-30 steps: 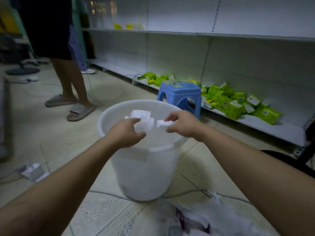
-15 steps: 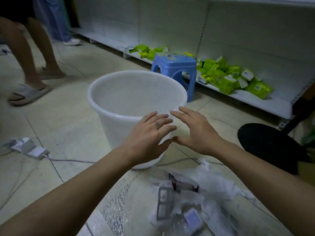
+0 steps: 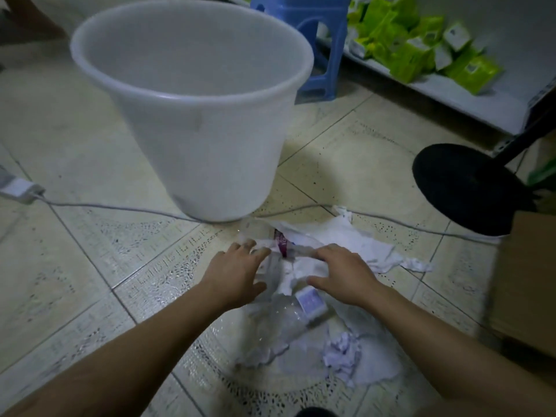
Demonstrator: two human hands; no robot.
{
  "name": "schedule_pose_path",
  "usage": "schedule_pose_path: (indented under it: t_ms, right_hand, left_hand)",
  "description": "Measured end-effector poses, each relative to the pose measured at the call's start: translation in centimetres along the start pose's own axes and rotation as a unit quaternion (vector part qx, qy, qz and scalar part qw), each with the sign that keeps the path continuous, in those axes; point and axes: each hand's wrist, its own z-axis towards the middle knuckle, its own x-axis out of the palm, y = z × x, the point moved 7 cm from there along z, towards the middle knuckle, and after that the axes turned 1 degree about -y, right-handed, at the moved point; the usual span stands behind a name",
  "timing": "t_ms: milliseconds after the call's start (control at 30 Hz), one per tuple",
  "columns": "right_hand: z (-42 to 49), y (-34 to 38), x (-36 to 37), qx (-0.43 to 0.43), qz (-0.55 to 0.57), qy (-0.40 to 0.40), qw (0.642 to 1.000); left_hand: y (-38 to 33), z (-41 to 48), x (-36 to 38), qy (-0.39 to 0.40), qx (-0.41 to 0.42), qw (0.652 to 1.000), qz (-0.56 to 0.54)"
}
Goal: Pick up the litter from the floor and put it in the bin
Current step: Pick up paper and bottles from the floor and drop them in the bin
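Observation:
A white plastic bin (image 3: 210, 139) stands upright on the tiled floor. In front of it lies a pile of litter (image 3: 355, 251): white tissue paper, clear plastic wrap, a clear bottle with a purple label (image 3: 310, 303) and a crumpled paper ball (image 3: 343, 355). My left hand (image 3: 234, 272) hovers low over the pile's left edge, fingers spread, fingertips at the clear plastic. My right hand (image 3: 340, 272) is spread over the middle of the pile, fingers curved down onto the tissue. Neither hand visibly grips anything.
A grey cable (image 3: 120, 209) runs across the floor under the bin's front to a white power strip (image 3: 18, 189) at the left. A blue stool (image 3: 313, 37) stands behind the bin. A black round base (image 3: 469, 188), a cardboard box (image 3: 523, 284) and a shelf of green packs (image 3: 415, 49) lie right.
One second ago both hands held white paper over the bin and let it go. They have since drawn back and dropped down to the litter pile on the floor, open.

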Motion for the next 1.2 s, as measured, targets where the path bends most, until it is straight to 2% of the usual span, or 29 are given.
schedule_pose_path:
  t_ms: [133, 233, 333, 467, 633, 833, 1000, 1067, 1200]
  right_hand:
    - [0.4, -0.6, 2.2, 0.029, -0.027, 0.016, 0.999]
    - [1.0, -0.6, 3.6, 0.05, -0.049, 0.041, 0.997]
    - [1.5, -0.3, 4.3, 0.046, -0.067, 0.037, 0.996]
    - [1.9, -0.4, 2.8, 0.044, 0.007, -0.027, 0.999]
    - [1.7, -0.7, 0.8, 0.032, 0.1, -0.066, 0.992]
    - [1.2, -0.2, -2.3, 0.023, 0.225, -0.08, 0.971]
    - [0.9, 0.4, -5.0, 0.052, 0.35, -0.059, 0.933]
    - [0.7, 0.8, -7.0, 0.043, 0.348, -0.078, 0.933]
    - [0.1, 1.8, -12.6, 0.012, 0.311, -0.168, 0.935]
  left_hand:
    - [0.1, -0.5, 2.9, 0.025, -0.036, 0.998, -0.034]
    - [0.8, -0.6, 4.1, 0.033, -0.079, 0.986, -0.146]
    - [1.5, -0.8, 4.4, 0.004, -0.112, 0.959, -0.26]
    - [2.2, -0.8, 3.8, -0.03, -0.108, 0.941, -0.32]
    - [2.5, -0.5, 1.7, -0.036, -0.092, 0.921, -0.376]
    - [2.2, 0.2, -1.6, -0.061, -0.047, 0.928, -0.366]
    - [1.4, 0.8, -4.6, -0.086, -0.024, 0.936, -0.339]
    - [1.2, 0.9, -7.0, -0.137, -0.006, 0.946, -0.293]
    - [0.5, 1.0, -12.6, -0.224, 0.034, 0.953, -0.2]
